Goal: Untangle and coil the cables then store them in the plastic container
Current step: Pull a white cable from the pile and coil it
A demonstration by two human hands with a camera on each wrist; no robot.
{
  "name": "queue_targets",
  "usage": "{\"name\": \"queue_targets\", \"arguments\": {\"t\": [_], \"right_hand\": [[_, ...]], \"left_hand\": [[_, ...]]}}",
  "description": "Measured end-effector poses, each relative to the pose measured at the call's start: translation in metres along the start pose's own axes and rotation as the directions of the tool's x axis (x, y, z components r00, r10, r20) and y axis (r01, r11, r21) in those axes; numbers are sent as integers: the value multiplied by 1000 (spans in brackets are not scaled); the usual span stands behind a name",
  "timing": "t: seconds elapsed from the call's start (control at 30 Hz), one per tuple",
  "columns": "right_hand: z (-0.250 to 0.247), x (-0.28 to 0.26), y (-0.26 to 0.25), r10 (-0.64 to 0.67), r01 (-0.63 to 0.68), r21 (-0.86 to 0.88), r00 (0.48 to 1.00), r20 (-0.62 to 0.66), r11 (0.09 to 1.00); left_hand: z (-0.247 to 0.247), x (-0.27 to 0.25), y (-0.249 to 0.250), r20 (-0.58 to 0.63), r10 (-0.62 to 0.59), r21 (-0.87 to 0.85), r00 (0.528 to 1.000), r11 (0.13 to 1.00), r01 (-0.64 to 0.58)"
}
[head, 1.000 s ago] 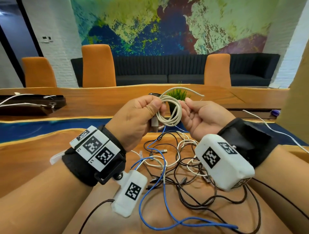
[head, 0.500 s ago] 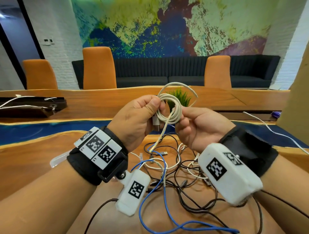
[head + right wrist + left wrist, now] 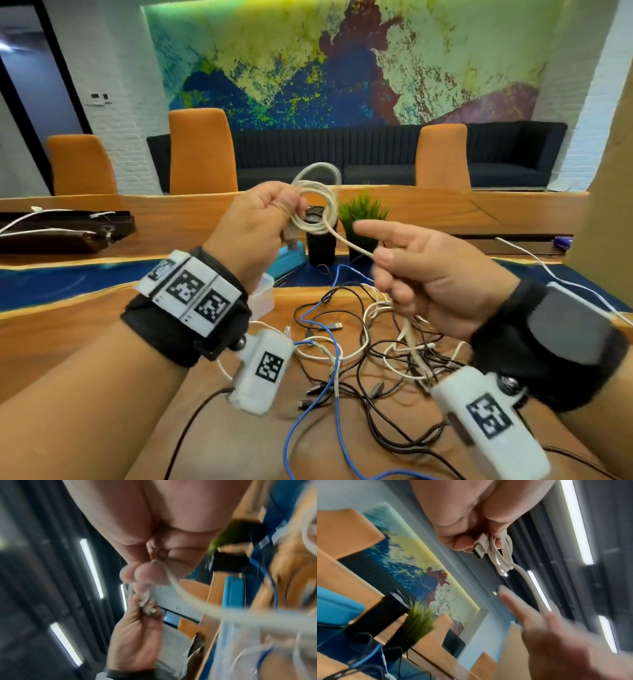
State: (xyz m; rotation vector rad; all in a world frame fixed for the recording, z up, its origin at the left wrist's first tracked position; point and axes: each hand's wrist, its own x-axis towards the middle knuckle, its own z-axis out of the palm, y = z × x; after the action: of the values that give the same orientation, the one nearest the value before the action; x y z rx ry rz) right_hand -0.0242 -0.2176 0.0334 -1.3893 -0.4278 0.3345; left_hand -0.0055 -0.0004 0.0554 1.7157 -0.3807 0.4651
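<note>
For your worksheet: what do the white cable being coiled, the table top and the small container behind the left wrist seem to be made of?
White cable: flexible plastic-looking sheath, matte; it bends into loops. Table top: likely varnished wood; visible grain and a slight sheen. Container: translucent plastic, apparently; the table shows faintly through it.

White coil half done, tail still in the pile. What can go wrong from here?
1. The left hand pinches the white coil at one spot only; its loops may spring loose.
2. The tail held by the right hand runs down into the tangled pile, so pulling may drag or tighten the blue cable and black ones.
</note>
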Motion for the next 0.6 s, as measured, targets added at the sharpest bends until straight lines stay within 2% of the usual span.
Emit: {"name": "queue_targets", "arguments": {"t": [0.03, 0.07, 0.1, 0.13, 0.17, 0.2, 0.23, 0.27, 0.3, 0.33, 0.43, 0.47, 0.5, 0.53, 0.57, 0.6], "right_hand": [[-8, -4, -1, -12, 1, -207, 999, -53, 978], [-17, -8, -3, -38, -2, -421, 996, -85, 907], [-25, -9, -4, -78, 1, -608, 992, -99, 794], [-33, -9, -4, -128, 1, -772, 986, -104, 635], [-41, -6, -5, -181, -6, -907, 979, -90, 420], [-46, -1, -4, -203, -37, -983, 976, -73, 179], [-49, 2, -1, -199, -83, -996, 977, -76, -26], [-51, 7, 3, -195, -118, -980, 977, -86, -159], [-53, 10, 8, -217, -132, -969, 973, -86, -211], [-54, 12, 11, -263, -134, -970, 962, -78, -201], [-50, 15, 13, -457, -132, -989, 885, -88, -65], [-47, 17, 12, -478, -131, -989, 865, -150, 72], [-43, 19, 11, -457, -99, -930, 849, -265, 354], [-37, 21, 11, -367, -20, -723, 851, -375, 691], [-28, 21, 9, -235, 56, -400, 880, -414, 915], [-20, 21, 7, -143, 109, -108, 908, -394, 988]], "left_hand": [[-9, 4, 0, -42, -31, 4, 999, 999, 32], [-17, 6, 0, -63, -49, 25, 997, 998, 51], [-22, 6, -1, -58, -65, 59, 996, 996, 69], [-23, 5, -2, -35, -84, 90, 996, 992, 87], [-23, 2, -3, -12, -110, 102, 994, 989, 110], [-20, -1, -4, -1, -153, 77, 988, 985, 152], [-16, -2, -5, 9, -212, 0, 977, 977, 212], [-13, -4, -6, 27, -270, -106, 962, 956, 272], [-10, -5, -6, 63, -310, -210, 949, 925, 316], [-7, -6, -6, 111, -332, -281, 937, 893, 350], [-1, -16, -9, 263, -323, -350, 909, 846, 402], [2, -20, -9, 297, -310, -346, 903, 847, 404], [3, -22, -9, 322, -298, -337, 899, 851, 403], [4, -23, -9, 337, -287, -326, 897, 858, 397], [5, -24, -8, 344, -279, -319, 896, 863, 391], [5, -25, -8, 347, -273, -316, 897, 867, 385]]}}
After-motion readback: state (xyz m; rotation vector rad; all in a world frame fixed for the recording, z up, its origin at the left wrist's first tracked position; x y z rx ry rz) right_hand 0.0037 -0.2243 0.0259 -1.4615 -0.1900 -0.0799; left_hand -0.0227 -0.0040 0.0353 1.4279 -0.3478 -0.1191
